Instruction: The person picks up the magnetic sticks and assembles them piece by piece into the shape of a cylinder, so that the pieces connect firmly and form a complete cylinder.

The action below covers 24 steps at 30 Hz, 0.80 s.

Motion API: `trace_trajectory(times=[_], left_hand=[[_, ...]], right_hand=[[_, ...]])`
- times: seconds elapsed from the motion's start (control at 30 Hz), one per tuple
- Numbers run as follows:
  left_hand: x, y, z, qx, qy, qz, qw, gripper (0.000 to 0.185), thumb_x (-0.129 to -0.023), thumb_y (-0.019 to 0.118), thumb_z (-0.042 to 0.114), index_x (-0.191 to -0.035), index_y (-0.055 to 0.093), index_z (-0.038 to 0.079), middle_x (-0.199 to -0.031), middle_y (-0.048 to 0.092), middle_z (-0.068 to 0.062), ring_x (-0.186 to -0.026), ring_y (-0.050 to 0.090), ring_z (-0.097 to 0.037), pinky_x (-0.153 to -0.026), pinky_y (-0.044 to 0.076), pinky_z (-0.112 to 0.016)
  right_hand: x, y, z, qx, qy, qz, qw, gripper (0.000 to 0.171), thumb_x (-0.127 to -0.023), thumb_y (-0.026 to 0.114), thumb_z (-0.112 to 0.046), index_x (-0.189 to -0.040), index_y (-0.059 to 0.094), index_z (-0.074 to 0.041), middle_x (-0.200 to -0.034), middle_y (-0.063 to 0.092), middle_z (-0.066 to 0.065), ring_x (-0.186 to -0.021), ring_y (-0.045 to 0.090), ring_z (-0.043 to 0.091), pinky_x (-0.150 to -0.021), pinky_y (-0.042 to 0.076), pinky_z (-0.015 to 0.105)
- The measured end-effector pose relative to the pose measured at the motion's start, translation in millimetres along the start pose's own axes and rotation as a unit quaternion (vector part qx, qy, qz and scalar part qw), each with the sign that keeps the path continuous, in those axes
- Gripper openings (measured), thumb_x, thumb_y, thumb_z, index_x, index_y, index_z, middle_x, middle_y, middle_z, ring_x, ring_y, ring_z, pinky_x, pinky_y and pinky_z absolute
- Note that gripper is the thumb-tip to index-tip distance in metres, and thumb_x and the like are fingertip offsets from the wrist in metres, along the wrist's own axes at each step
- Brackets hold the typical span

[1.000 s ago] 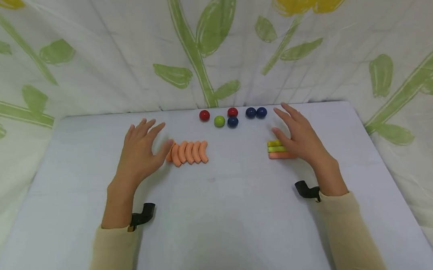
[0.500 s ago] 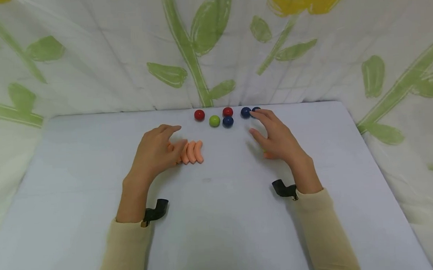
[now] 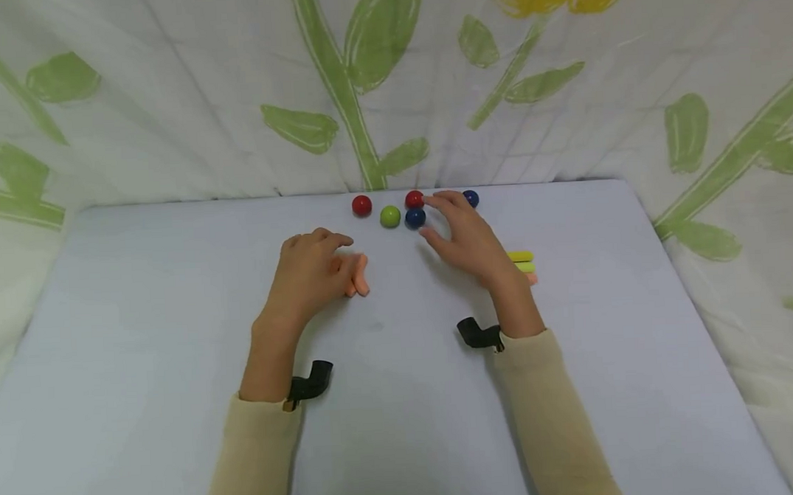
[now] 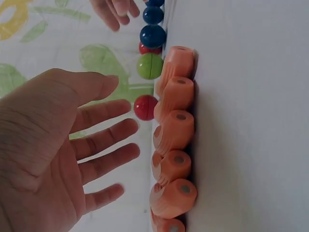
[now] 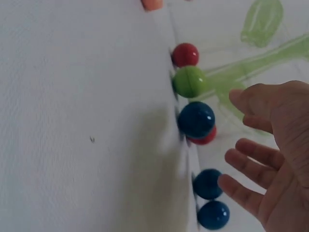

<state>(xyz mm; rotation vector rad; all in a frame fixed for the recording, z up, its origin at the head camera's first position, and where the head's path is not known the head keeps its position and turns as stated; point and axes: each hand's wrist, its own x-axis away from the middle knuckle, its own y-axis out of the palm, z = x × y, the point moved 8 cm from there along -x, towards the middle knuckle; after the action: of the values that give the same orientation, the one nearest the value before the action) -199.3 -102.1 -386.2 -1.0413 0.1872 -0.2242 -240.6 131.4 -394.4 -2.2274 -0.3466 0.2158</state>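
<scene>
My left hand point(image 3: 311, 277) hovers over a row of several curved orange pieces point(image 4: 176, 130), hiding most of the row from the head camera. Its fingers are relaxed, and nothing lies between them in the left wrist view. My right hand point(image 3: 465, 237) hangs above the balls at the table's back edge, fingers loosely spread and holding nothing. Nearest to it are a dark blue ball point(image 3: 416, 218) and a red ball point(image 3: 414, 199). Two more blue balls point(image 5: 207, 183) sit side by side; the hand covers one of them in the head view.
Left along the back edge are a green ball point(image 3: 390, 217) and another red ball point(image 3: 362, 205). Yellow and yellow-green sticks point(image 3: 520, 257) lie with an orange stick point(image 3: 532, 278) right of the right forearm. A flower-patterned curtain point(image 3: 217, 100) hangs behind the white table point(image 3: 142, 347).
Both hands have moved inward. The left hand has come over the orange pieces; the right has passed from the sticks to the balls, uncovering the sticks' right ends. The objects have stayed put.
</scene>
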Motion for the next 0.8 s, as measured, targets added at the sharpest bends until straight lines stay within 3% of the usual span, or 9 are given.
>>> trace_trajectory(times=[0.13, 0.27, 0.5, 0.8], left_hand=[[-0.6, 4.9, 7.9, 0.000, 0.019, -0.002, 0.9998, 0.037, -0.103, 0.064, 0.029, -0.129, 0.073, 0.004, -0.128, 0.073, -0.017, -0.122, 0.068, -0.035, -0.109, 0.049, -0.057], [-3.4, 10.4, 11.0, -0.012, 0.012, -0.013, 0.9998, 0.038, -0.104, 0.064, 0.031, -0.131, 0.072, 0.005, -0.130, 0.072, -0.015, -0.125, 0.067, -0.037, -0.112, 0.046, -0.058], [-11.8, 16.7, 4.8, -0.015, -0.002, -0.020, 0.9997, 0.041, -0.105, 0.062, 0.035, -0.130, 0.071, 0.003, -0.131, 0.070, -0.016, -0.127, 0.063, -0.036, -0.116, 0.040, -0.061], [-4.8, 26.0, -2.4, -0.023, -0.015, -0.028, 0.9992, 0.033, -0.104, 0.061, 0.035, -0.118, 0.075, 0.009, -0.125, 0.071, -0.013, -0.123, 0.063, -0.033, -0.115, 0.039, -0.062]], right_hand=[[-8.2, 5.4, -10.0, 0.020, -0.035, 0.016, 0.999, 0.054, -0.103, 0.069, -0.026, -0.151, 0.055, -0.008, -0.156, 0.052, 0.015, -0.148, 0.049, 0.032, -0.125, 0.039, 0.049], [-12.5, 7.5, -15.2, 0.041, -0.054, 0.022, 0.997, 0.052, -0.102, 0.070, -0.022, -0.149, 0.057, -0.003, -0.152, 0.056, 0.016, -0.146, 0.050, 0.032, -0.126, 0.038, 0.046], [-14.4, 6.3, -12.0, 0.074, -0.046, 0.026, 0.996, 0.052, -0.102, 0.069, -0.021, -0.149, 0.057, -0.001, -0.155, 0.056, 0.018, -0.148, 0.049, 0.035, -0.128, 0.034, 0.046], [-16.5, 21.8, -6.7, 0.073, -0.036, 0.006, 0.997, 0.049, -0.102, 0.069, -0.022, -0.146, 0.060, -0.003, -0.150, 0.059, 0.016, -0.142, 0.054, 0.035, -0.125, 0.039, 0.046]])
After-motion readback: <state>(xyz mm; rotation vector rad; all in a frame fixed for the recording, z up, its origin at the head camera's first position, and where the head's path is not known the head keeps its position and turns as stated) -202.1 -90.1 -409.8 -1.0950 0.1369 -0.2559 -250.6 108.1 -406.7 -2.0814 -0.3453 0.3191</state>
